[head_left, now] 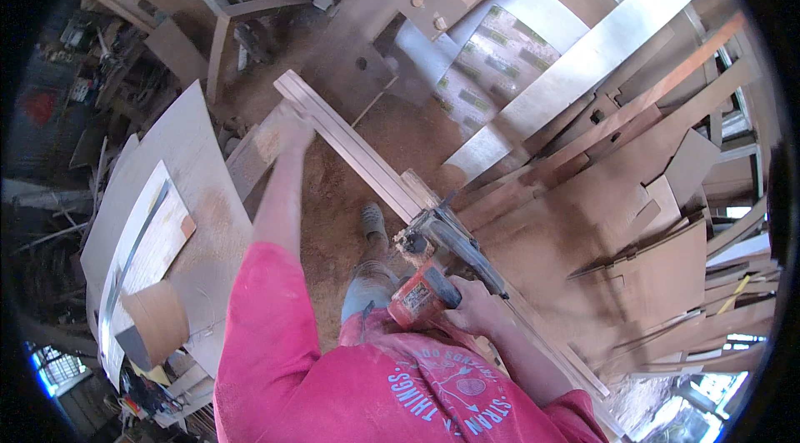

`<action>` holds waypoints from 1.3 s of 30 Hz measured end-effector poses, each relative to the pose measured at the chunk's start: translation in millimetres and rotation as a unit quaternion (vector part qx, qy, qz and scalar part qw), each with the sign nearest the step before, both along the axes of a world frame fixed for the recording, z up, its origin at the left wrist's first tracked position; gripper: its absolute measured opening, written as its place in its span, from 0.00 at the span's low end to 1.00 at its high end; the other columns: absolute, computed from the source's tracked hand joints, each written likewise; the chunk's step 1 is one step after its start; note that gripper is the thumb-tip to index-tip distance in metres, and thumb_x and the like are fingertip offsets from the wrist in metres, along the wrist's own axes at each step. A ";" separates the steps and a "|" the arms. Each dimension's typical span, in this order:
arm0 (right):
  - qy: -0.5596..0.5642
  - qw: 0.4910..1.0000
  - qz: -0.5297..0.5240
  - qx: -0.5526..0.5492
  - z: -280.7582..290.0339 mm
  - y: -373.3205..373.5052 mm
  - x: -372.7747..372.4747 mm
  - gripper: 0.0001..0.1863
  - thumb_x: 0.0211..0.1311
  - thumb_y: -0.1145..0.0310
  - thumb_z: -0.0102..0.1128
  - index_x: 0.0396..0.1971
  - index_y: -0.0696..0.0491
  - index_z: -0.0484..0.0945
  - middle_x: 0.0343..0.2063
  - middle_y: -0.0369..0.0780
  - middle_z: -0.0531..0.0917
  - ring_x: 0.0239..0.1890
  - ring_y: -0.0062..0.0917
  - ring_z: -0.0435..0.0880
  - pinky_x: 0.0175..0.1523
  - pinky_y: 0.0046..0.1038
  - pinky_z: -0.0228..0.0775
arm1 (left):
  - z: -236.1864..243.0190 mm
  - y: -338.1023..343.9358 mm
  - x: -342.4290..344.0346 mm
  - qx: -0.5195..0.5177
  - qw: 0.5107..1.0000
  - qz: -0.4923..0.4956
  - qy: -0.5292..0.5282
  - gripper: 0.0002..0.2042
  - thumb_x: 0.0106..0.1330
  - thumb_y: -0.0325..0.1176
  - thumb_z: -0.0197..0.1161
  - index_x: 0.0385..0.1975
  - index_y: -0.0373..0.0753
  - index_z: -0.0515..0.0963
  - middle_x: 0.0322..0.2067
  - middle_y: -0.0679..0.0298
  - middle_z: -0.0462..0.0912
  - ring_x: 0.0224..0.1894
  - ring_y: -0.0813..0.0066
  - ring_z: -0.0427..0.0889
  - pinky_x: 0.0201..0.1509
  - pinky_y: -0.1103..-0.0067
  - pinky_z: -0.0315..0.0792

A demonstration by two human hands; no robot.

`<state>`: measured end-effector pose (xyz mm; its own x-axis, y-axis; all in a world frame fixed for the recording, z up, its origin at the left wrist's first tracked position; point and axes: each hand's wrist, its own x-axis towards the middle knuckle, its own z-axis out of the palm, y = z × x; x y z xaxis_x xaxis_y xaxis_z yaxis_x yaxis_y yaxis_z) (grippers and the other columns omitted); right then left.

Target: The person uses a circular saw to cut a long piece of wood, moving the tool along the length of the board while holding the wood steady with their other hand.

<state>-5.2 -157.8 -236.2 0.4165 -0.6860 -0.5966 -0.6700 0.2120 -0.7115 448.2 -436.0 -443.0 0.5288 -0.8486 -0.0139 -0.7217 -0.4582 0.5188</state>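
Note:
A long, narrow wooden plank (354, 147) with lines running along its length slants from upper left toward lower right in front of me. My left hand (293, 125), on an outstretched arm, is closed on the plank near its far end; its fingers are slightly blurred. Close to my body, a dusty red-and-black handheld power tool (417, 297) sits at the nearer part of the plank. My right hand (473, 308) wraps round the tool's black handle. A long black part of the tool lies along the wood. Its cutting side is hidden from view.
Sawdust covers the floor (333, 201) around my foot (372, 218). Large boards (200, 201) lean at left, beside a brown roll (156, 322). To the right, a pale long board (592, 68) and several brown cut panels (658, 268) are stacked.

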 end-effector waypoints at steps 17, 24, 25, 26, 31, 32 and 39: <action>-0.009 0.999 0.032 -0.013 -16.7 9.3 -3.7 0.28 0.51 0.62 0.73 0.52 0.56 0.76 0.37 0.55 0.85 0.45 0.55 0.85 0.50 0.50 0.78 | -24.0 -102.1 112.1 0.029 0.998 -0.059 0.018 0.29 0.55 0.40 0.74 0.57 0.34 0.82 0.57 0.46 0.82 0.62 0.50 0.80 0.69 0.65 0.73; -0.029 0.999 0.016 -0.002 -20.1 24.2 -14.2 0.26 0.52 0.62 0.72 0.50 0.56 0.77 0.36 0.55 0.85 0.43 0.55 0.85 0.49 0.51 0.79 | -15.7 -77.9 83.5 0.042 0.989 -0.131 -0.059 0.27 0.55 0.42 0.76 0.54 0.35 0.82 0.53 0.48 0.84 0.59 0.51 0.81 0.65 0.66 0.75; -0.016 1.000 0.018 -0.006 -20.4 26.4 -17.5 0.26 0.51 0.63 0.71 0.50 0.56 0.77 0.35 0.55 0.85 0.42 0.56 0.85 0.49 0.51 0.78 | -15.9 -73.5 79.2 0.038 0.990 -0.128 -0.054 0.27 0.55 0.42 0.76 0.54 0.35 0.82 0.53 0.48 0.84 0.59 0.51 0.81 0.65 0.66 0.75; -0.003 1.000 0.020 -0.009 -20.1 28.7 -22.6 0.26 0.51 0.63 0.71 0.50 0.57 0.77 0.35 0.55 0.85 0.42 0.56 0.85 0.49 0.50 0.78 | -16.2 -69.4 74.2 0.032 0.989 -0.136 -0.052 0.28 0.54 0.43 0.77 0.53 0.34 0.82 0.53 0.48 0.83 0.59 0.52 0.81 0.65 0.66 0.75; -0.044 0.997 -0.005 -0.057 -19.0 33.3 -51.2 0.27 0.45 0.66 0.71 0.48 0.60 0.78 0.31 0.55 0.84 0.38 0.55 0.85 0.44 0.47 0.77 | -15.5 -54.9 44.3 0.022 0.984 -0.169 -0.054 0.31 0.56 0.48 0.78 0.53 0.32 0.80 0.55 0.47 0.81 0.61 0.51 0.79 0.67 0.65 0.73; -0.047 0.997 -0.002 -0.060 -18.3 35.1 -54.8 0.29 0.45 0.66 0.71 0.50 0.60 0.78 0.32 0.56 0.84 0.39 0.55 0.85 0.45 0.48 0.77 | -14.7 -51.7 34.9 0.014 0.992 -0.118 -0.044 0.33 0.57 0.52 0.77 0.54 0.31 0.79 0.56 0.46 0.80 0.61 0.49 0.77 0.67 0.64 0.72; -0.035 0.999 0.005 -0.015 -20.4 36.5 -64.8 0.29 0.50 0.63 0.70 0.53 0.58 0.76 0.35 0.56 0.85 0.43 0.56 0.85 0.50 0.51 0.77 | -11.9 -65.2 -41.9 0.137 0.961 0.050 -0.237 0.43 0.56 0.72 0.69 0.58 0.36 0.80 0.60 0.42 0.73 0.61 0.39 0.75 0.65 0.51 0.70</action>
<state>-70.0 -121.3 -256.6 0.4626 -0.6996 -0.5446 -0.6205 0.1832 -0.7625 406.3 -501.2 -455.0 0.6095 -0.7921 0.0327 -0.7924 -0.6099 -0.0064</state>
